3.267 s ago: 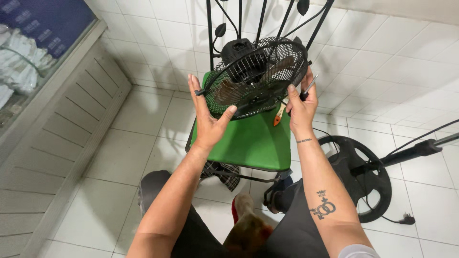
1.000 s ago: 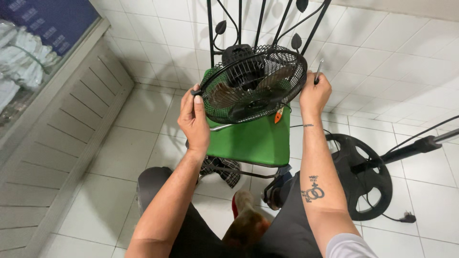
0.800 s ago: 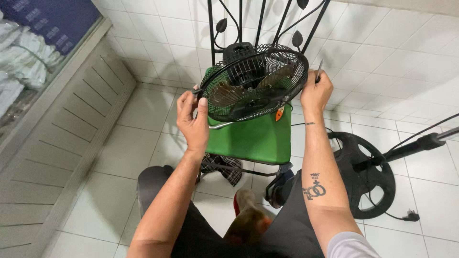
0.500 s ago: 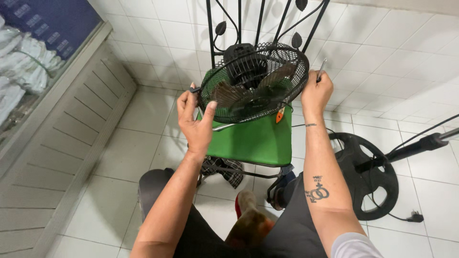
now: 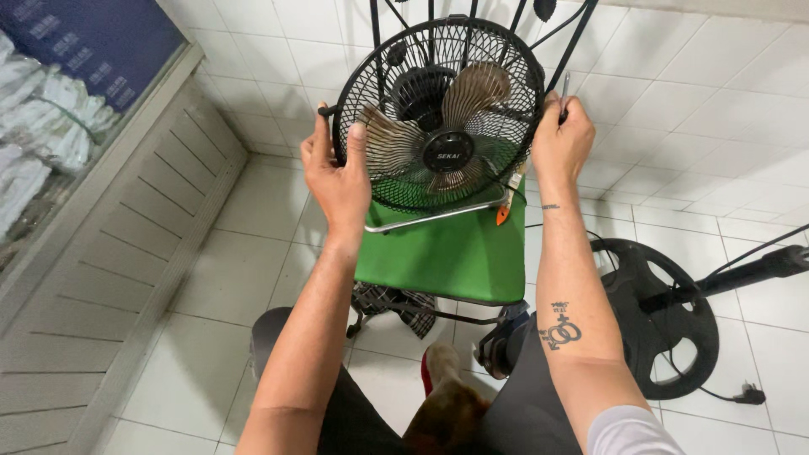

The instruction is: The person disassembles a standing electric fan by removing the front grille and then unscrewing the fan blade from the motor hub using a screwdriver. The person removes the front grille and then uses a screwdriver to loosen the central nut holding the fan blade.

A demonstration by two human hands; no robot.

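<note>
Green chair seat (image 5: 447, 257), white tiled floor (image 5: 244, 253), louvred cabinet (image 5: 101, 253)

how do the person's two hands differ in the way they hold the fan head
The left hand grips the rim of the black fan cage with nothing else in it; the right hand grips the opposite rim while also holding a thin metal tool. The left thumb lies across the grille front; the right hand is closed like a fist. Both steady the cage above the green chair seat.
</note>
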